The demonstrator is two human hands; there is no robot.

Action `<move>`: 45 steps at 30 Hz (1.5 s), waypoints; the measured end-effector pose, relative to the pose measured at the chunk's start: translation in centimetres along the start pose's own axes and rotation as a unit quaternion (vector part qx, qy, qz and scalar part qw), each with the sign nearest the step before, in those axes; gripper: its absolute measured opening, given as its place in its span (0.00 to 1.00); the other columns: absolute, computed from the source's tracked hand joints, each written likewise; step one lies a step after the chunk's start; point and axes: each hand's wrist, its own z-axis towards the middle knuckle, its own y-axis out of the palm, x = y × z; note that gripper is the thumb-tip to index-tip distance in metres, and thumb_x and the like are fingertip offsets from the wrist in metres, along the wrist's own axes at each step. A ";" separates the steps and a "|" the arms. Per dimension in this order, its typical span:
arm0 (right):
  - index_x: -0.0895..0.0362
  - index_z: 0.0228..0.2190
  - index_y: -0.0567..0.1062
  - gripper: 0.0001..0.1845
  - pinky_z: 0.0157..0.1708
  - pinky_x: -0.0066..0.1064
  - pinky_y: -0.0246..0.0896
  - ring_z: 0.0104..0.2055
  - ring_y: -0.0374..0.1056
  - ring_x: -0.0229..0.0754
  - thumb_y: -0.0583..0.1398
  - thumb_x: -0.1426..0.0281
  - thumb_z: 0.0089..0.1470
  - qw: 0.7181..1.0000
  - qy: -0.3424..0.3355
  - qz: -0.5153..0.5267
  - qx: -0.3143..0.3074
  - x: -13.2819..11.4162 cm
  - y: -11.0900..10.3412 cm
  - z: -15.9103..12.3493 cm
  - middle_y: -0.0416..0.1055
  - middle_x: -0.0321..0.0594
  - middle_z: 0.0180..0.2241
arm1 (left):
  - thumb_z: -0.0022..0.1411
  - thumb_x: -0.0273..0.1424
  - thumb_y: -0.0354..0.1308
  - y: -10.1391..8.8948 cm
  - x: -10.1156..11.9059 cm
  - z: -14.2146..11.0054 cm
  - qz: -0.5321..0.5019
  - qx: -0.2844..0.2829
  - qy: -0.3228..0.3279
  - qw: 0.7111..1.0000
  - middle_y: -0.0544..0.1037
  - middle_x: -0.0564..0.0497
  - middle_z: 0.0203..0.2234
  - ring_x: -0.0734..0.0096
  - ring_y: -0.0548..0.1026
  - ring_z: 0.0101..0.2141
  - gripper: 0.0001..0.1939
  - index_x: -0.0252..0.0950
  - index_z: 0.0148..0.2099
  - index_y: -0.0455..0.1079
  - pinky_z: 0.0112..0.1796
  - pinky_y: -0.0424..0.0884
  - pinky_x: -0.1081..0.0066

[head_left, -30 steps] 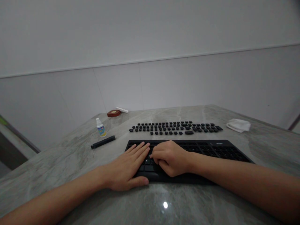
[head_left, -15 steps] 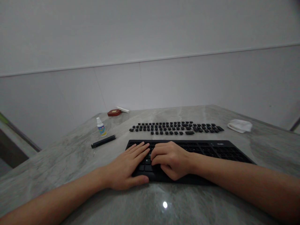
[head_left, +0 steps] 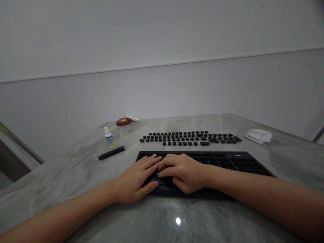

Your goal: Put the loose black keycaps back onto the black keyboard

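A black keyboard lies on the table under both my hands, with many of its key positions bare of caps. My left hand is spread flat over the keyboard's left end, its fingers stretched out and the thumb along the near edge. Close beside it, my right hand is curled, fingertips down among the keys at the left part of the board. Whatever is at those fingertips, perhaps a keycap, is too small and hidden to make out. Behind the keyboard, loose black keycaps are laid out in rows.
To the left stand a small white spray bottle with a coloured label and a black stick-like tool. A dark red case and a white strip lie by the wall. At right is a folded white cloth.
My left thumb has moved up and inward onto the keyboard's near edge. The right hand's fingertips have shifted slightly left, towards the left hand. The loose keycaps look the same.
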 end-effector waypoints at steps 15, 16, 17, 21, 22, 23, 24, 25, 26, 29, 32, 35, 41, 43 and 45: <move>0.61 0.33 0.78 0.17 0.38 0.33 0.67 0.33 0.69 0.42 0.53 0.82 0.43 0.999 0.009 -0.023 0.039 0.6 0.6 0.0 0.74 0.43 0.29 | 0.69 0.38 0.50 0.3 -0.4 -0.2 0.011 -0.001 -0.006 1.000 0.53 0.42 0.66 0.51 0.52 0.65 0.31 0.37 0.69 0.47 0.61 0.55 0.46; 0.61 0.32 0.78 0.17 0.36 0.31 0.67 0.32 0.69 0.42 0.53 0.82 0.43 0.999 0.007 -0.023 0.044 0.6 0.6 0.0 0.74 0.43 0.28 | 0.69 0.38 0.50 0.3 -0.4 -0.2 0.011 -0.002 -0.007 1.000 0.53 0.42 0.66 0.51 0.51 0.65 0.31 0.38 0.69 0.48 0.61 0.55 0.47; 0.61 0.30 0.78 0.16 0.35 0.30 0.66 0.31 0.69 0.41 0.53 0.82 0.43 0.998 0.004 -0.024 0.050 0.7 0.6 0.0 0.73 0.42 0.26 | 0.69 0.38 0.50 0.3 -0.4 -0.3 0.011 -0.002 -0.007 1.000 0.53 0.43 0.66 0.51 0.51 0.65 0.31 0.38 0.69 0.48 0.61 0.55 0.47; 0.59 0.25 0.77 0.14 0.28 0.28 0.62 0.26 0.66 0.39 0.53 0.82 0.44 0.997 -0.005 -0.031 0.066 0.9 0.8 0.0 0.70 0.39 0.22 | 0.70 0.38 0.49 0.3 -0.4 -0.3 0.012 0.001 0.001 1.000 0.52 0.44 0.66 0.52 0.51 0.65 0.31 0.39 0.70 0.46 0.61 0.55 0.47; 0.59 0.24 0.77 0.13 0.27 0.28 0.61 0.25 0.65 0.39 0.53 0.82 0.44 0.997 -0.005 -0.034 0.065 1.0 0.8 0.0 0.69 0.39 0.21 | 0.70 0.38 0.49 0.3 -0.4 -0.3 0.012 0.000 0.003 1.000 0.52 0.43 0.66 0.52 0.51 0.65 0.31 0.39 0.70 0.45 0.61 0.55 0.47; 0.59 0.24 0.76 0.13 0.26 0.28 0.60 0.25 0.65 0.39 0.53 0.82 0.44 0.997 -0.004 -0.037 0.065 1.0 0.8 0.0 0.69 0.39 0.21 | 0.70 0.37 0.49 0.3 -0.3 -0.2 0.011 -0.001 0.006 1.000 0.52 0.43 0.66 0.52 0.50 0.65 0.31 0.39 0.70 0.45 0.61 0.55 0.47; 0.59 0.23 0.76 0.13 0.26 0.28 0.59 0.25 0.65 0.39 0.53 0.82 0.43 0.997 -0.003 -0.041 0.065 1.0 0.8 0.0 0.68 0.39 0.20 | 0.70 0.37 0.49 0.2 -0.3 -0.2 0.010 -0.002 0.009 1.000 0.52 0.43 0.66 0.52 0.50 0.66 0.31 0.38 0.70 0.45 0.61 0.55 0.47; 0.60 0.22 0.76 0.12 0.25 0.28 0.59 0.24 0.64 0.39 0.53 0.82 0.43 0.997 -0.002 -0.044 0.066 1.0 0.8 0.0 0.68 0.39 0.20 | 0.70 0.36 0.49 0.1 -0.2 -0.1 0.007 -0.002 0.015 1.000 0.53 0.43 0.66 0.52 0.50 0.66 0.30 0.38 0.70 0.45 0.62 0.55 0.47; 0.60 0.22 0.75 0.12 0.25 0.28 0.58 0.24 0.64 0.38 0.53 0.82 0.42 0.997 -0.002 -0.046 0.068 0.9 0.8 0.0 0.68 0.39 0.20 | 0.70 0.35 0.48 0.0 -0.1 -0.1 0.005 -0.003 0.023 1.000 0.54 0.42 0.66 0.53 0.50 0.66 0.29 0.38 0.70 0.46 0.62 0.54 0.48; 0.59 0.21 0.74 0.12 0.23 0.28 0.56 0.23 0.62 0.38 0.52 0.81 0.41 0.995 -0.013 -0.050 0.080 0.8 0.8 0.1 0.67 0.39 0.20 | 0.71 0.31 0.47 -0.4 0.1 0.1 0.008 -0.013 0.055 0.998 0.55 0.43 0.65 0.56 0.49 0.66 0.27 0.37 0.69 0.48 0.63 0.53 0.50; 0.59 0.19 0.73 0.10 0.22 0.28 0.52 0.21 0.59 0.37 0.52 0.80 0.40 0.993 -0.026 -0.065 0.093 0.8 0.8 -0.1 0.65 0.38 0.18 | 0.71 0.30 0.45 -0.7 0.3 0.2 0.015 -0.033 0.067 0.997 0.53 0.44 0.66 0.58 0.48 0.66 0.26 0.36 0.69 0.48 0.63 0.52 0.52; 0.58 0.16 0.70 0.09 0.20 0.28 0.50 0.21 0.57 0.37 0.52 0.79 0.38 0.993 -0.026 -0.084 0.073 0.8 0.7 -0.2 0.63 0.37 0.17 | 0.72 0.30 0.44 -0.9 0.3 0.2 0.010 -0.046 0.057 0.997 0.51 0.44 0.66 0.58 0.48 0.66 0.27 0.37 0.70 0.46 0.63 0.52 0.52; 0.58 0.18 0.71 0.10 0.22 0.27 0.55 0.22 0.62 0.37 0.52 0.80 0.38 0.997 0.012 -0.057 0.045 1.2 0.7 -0.3 0.67 0.38 0.19 | 0.72 0.33 0.42 -0.8 0.4 0.2 0.028 -0.073 0.051 0.996 0.46 0.47 0.68 0.58 0.44 0.67 0.28 0.38 0.71 0.40 0.64 0.49 0.54; 0.58 0.20 0.73 0.11 0.24 0.26 0.57 0.22 0.64 0.37 0.53 0.81 0.40 0.992 0.072 -0.073 0.077 1.7 0.7 -0.3 0.70 0.38 0.20 | 0.73 0.34 0.40 -0.9 0.5 0.3 0.036 -0.086 0.046 0.995 0.43 0.48 0.68 0.58 0.43 0.67 0.29 0.39 0.71 0.37 0.65 0.47 0.54; 0.59 0.23 0.75 0.11 0.28 0.27 0.59 0.25 0.66 0.38 0.54 0.80 0.43 0.976 0.148 -0.105 0.119 2.3 0.5 -0.2 0.72 0.39 0.23 | 0.73 0.37 0.40 -1.0 0.6 0.4 0.041 -0.103 0.037 0.993 0.40 0.47 0.68 0.57 0.41 0.67 0.30 0.40 0.71 0.34 0.65 0.46 0.53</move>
